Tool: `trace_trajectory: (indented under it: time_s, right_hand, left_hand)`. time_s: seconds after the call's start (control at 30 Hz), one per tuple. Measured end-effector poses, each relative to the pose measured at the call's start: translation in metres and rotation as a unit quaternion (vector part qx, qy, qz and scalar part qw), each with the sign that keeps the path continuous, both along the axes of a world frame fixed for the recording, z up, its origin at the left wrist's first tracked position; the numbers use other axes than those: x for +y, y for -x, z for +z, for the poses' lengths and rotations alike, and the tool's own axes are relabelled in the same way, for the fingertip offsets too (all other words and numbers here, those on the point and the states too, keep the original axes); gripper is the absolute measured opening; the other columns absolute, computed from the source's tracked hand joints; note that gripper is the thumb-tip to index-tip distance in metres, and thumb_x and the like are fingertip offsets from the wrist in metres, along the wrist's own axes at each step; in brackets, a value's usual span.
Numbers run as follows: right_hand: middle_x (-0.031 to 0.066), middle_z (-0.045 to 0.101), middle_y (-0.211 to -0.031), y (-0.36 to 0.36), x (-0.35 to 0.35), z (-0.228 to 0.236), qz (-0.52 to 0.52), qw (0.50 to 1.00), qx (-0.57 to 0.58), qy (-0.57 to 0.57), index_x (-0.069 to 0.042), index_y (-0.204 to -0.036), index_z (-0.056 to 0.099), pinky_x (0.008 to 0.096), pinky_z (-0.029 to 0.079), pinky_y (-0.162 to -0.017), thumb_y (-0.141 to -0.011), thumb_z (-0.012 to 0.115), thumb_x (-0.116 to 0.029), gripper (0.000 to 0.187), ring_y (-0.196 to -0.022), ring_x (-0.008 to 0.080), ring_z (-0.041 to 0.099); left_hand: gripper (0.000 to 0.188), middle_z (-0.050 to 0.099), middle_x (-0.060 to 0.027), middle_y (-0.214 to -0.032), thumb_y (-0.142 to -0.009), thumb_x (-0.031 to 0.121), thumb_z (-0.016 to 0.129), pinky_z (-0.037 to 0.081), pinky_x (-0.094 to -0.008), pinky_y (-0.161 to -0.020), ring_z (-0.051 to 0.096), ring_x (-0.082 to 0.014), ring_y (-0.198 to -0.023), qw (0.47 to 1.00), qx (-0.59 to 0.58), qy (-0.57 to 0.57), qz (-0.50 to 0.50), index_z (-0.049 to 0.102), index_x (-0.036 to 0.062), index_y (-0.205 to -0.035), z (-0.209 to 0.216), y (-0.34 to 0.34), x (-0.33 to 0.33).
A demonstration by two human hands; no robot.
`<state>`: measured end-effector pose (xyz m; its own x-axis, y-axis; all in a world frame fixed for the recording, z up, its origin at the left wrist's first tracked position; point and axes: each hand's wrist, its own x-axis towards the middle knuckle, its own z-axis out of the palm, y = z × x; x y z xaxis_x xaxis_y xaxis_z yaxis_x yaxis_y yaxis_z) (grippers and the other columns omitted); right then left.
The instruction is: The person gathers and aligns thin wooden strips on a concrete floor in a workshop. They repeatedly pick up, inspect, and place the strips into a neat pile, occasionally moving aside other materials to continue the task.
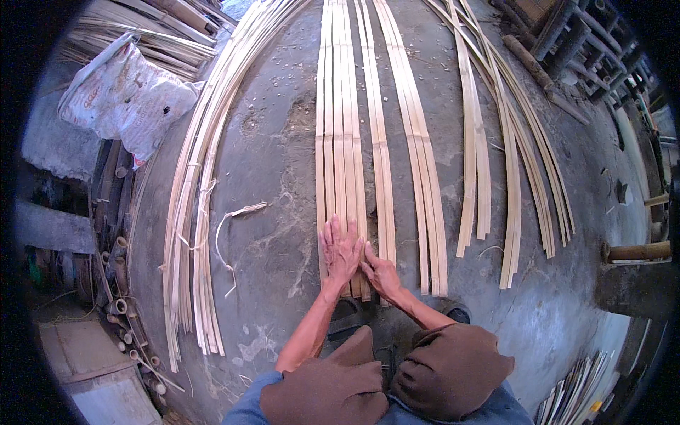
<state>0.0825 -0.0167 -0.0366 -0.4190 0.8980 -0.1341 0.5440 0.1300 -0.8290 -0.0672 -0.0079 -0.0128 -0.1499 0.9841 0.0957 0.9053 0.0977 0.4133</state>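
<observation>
A group of long, pale bamboo strips [338,149] lies side by side on the floor in front of me, their near ends close to my feet. My left hand [342,249] rests flat across these strips, fingers stretched out and apart. Beside it, my right hand [382,275] is closed at the right edge of the group, thumb and fingers at a bamboo strip; its curled fingers are partly hidden. Just right of the group runs a narrower pair of strips [380,163], passing by my right hand. Farther right lies another small set of strips [423,177].
More bamboo strips [511,191] lie crossed at the right. A tied bundle of strips [185,212] curves along the left, with a loose curled strip [225,237] near it. A white sack [134,95] sits at the far left. Bamboo poles [559,71] stand at the back right.
</observation>
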Motion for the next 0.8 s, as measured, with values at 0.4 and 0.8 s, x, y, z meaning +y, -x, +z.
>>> trace_trajectory:
  time_s: [0.4, 0.8]
  right_hand:
    - [0.0202, 0.059, -0.093, -0.023, 0.016, 0.031, 0.002, 0.975, -0.184, -0.121, -0.008, -0.145, 0.038, 0.0466, 0.054, -0.07, -0.09, 0.066, -0.033, 0.066, -0.086, 0.0386, 0.062]
    - [0.019, 0.058, -0.1, -0.023, 0.016, 0.025, 0.055, 0.953, -0.256, -0.152, 0.006, -0.134, 0.046, 0.0427, 0.057, -0.07, -0.081, 0.067, -0.021, 0.063, -0.091, 0.0341, 0.065]
  left_hand:
    - [0.058, 0.02, -0.0238, -0.158, -0.095, 0.035, 0.056, 0.014, -0.0594, -0.117, 0.018, -0.0432, -0.146, 0.999, 0.019, 0.025, 0.017, 0.043, 0.0164, -0.148, -0.007, -0.005, -0.002]
    - [0.078, 0.019, -0.0268, -0.158, -0.084, 0.038, 0.069, 0.01, -0.0613, -0.117, 0.014, -0.0455, -0.147, 0.999, 0.012, 0.022, -0.023, 0.04, 0.0025, -0.147, 0.002, -0.014, -0.005]
